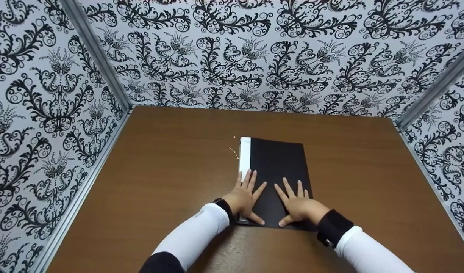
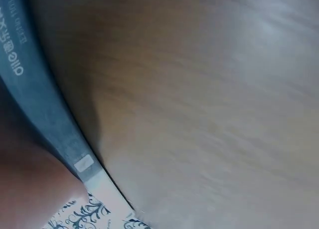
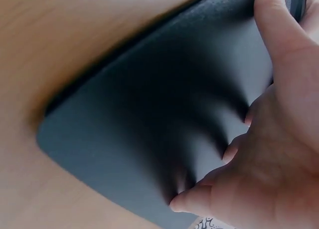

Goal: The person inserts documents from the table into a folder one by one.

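A black file folder [image 1: 278, 161] with a white strip [image 1: 245, 149] along its left side lies closed on the table. My left hand [image 1: 244, 198] rests on its lower left part, fingers spread, some over the strip. On the lower right part, my right hand [image 1: 298, 207] touches the cover with its fingers spread apart. In the left wrist view the folder's spine [image 2: 37, 84] shows printed lettering, and part of the left hand [image 2: 35, 189] is a blur beside it. Up close in the right wrist view, fingertips of the right hand [image 3: 279, 154] touch the dark cover [image 3: 94, 139].
The brown wooden table [image 1: 171, 159] extends around the folder. Patterned black-and-white walls [image 1: 239, 57] with grey metal posts [image 1: 97, 53] enclose it at the back and sides. Small bright specks [image 1: 234, 152] show left of the folder's upper end.
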`<state>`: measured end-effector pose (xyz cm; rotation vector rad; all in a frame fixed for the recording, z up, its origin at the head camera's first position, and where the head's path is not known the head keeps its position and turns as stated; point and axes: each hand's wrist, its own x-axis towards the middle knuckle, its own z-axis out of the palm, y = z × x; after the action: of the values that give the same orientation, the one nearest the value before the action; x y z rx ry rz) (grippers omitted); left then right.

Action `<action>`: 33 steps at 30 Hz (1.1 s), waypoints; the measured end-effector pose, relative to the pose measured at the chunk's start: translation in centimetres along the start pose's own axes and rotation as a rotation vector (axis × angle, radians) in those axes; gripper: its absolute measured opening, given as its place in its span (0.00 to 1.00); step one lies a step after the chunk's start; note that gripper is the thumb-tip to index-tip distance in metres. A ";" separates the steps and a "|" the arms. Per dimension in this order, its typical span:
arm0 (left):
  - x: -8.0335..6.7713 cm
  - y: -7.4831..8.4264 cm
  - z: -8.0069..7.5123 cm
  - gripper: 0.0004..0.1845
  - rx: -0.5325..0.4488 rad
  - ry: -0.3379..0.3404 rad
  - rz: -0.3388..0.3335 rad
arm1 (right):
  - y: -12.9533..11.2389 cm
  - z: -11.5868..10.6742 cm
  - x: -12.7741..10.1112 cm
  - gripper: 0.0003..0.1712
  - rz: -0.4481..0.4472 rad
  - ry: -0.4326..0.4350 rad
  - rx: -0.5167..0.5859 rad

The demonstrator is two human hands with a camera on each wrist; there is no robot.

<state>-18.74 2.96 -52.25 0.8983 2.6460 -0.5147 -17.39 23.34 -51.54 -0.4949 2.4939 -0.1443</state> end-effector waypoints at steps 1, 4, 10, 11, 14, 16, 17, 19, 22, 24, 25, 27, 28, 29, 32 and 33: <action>-0.1 -0.1 0.1 0.67 -0.002 -0.002 -0.002 | -0.1 0.0 0.1 0.69 0.001 0.001 0.001; -0.1 -0.2 0.0 0.67 -0.013 -0.016 -0.005 | -0.4 -0.1 0.4 0.69 0.006 -0.002 0.011; 0.2 -0.6 -0.9 0.66 -0.059 -0.046 -0.032 | -0.9 -1.0 1.1 0.70 -0.008 0.017 0.039; 0.2 -0.8 -1.0 0.65 -0.063 -0.048 -0.039 | -1.0 -1.2 1.3 0.69 -0.011 0.025 0.043; 0.3 -1.3 -1.0 0.63 -0.078 -0.058 -0.046 | -1.4 -1.6 1.8 0.68 -0.011 0.030 0.041; 0.2 -1.5 -0.8 0.60 -0.095 -0.060 -0.039 | -1.7 -1.9 2.2 0.66 -0.012 0.031 0.040; 0.2 -1.7 -0.7 0.59 -0.108 -0.059 -0.036 | -1.8 -2.0 2.4 0.64 -0.015 0.033 0.042; 0.2 -2.0 -0.5 0.57 -0.143 -0.051 -0.033 | -2.0 -2.1 2.8 0.62 -0.024 0.045 0.045; 0.4 -2.6 -0.3 0.53 -0.205 -0.035 -0.042 | -2.1 -2.2 3.4 0.56 -0.044 0.090 0.061; 0.5 -3.1 -0.4 0.50 -0.237 -0.022 -0.057 | -2.1 -2.2 3.9 0.52 -0.051 0.125 0.085; 0.5 -3.4 -0.4 0.49 -0.252 -0.015 -0.066 | -2.2 -2.2 4.1 0.51 -0.052 0.143 0.097; 0.6 -3.8 -0.5 0.46 -0.277 0.002 -0.090 | -2.3 -2.3 4.5 0.48 -0.047 0.177 0.122; 0.6 -3.9 -0.6 0.44 -0.284 0.012 -0.101 | -2.3 -2.3 4.7 0.46 -0.036 0.189 0.129; 0.7 -4.1 -0.6 0.43 -0.292 0.020 -0.110 | -2.4 -2.3 4.9 0.46 -0.025 0.199 0.131; 0.7 -4.3 -0.5 0.40 -0.317 0.045 -0.143 | -2.7 -2.4 5.5 0.43 0.024 0.219 0.126; 0.7 -4.3 -0.5 0.40 -0.324 0.054 -0.157 | -2.9 -2.5 5.7 0.43 0.040 0.224 0.120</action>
<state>-22.09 0.33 -51.11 0.6174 2.7525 -0.0886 -22.17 18.49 -51.90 -0.3981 2.6913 -0.3486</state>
